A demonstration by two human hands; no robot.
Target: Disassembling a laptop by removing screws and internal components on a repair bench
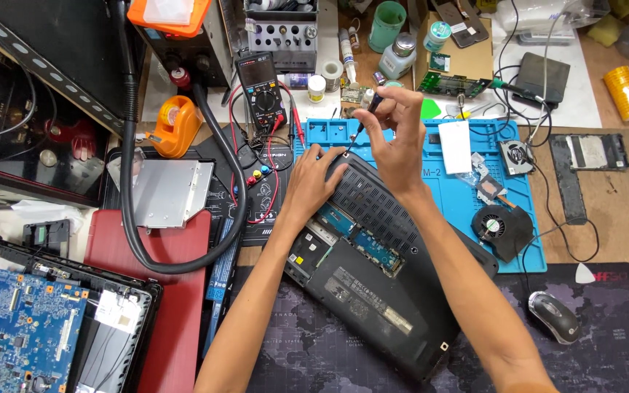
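Our right hand [394, 135] pinches the screwdriver [368, 113] on a corner screw; our left hand [314, 175], fingers spread, steadies the laptop [373, 291]. One cover's off, board exposed; the main shell's still on.

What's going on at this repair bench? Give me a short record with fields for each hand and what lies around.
Left hand: left hand rests flat on the upturned black laptop, near its far corner.
Right hand: right hand holds a screwdriver, tip down at the laptop's corner.
Laptop state: part of the bottom is open, blue circuit boards showing.
Under it: blue work mat.
Nearby: multimeter, cooling fan, mouse.
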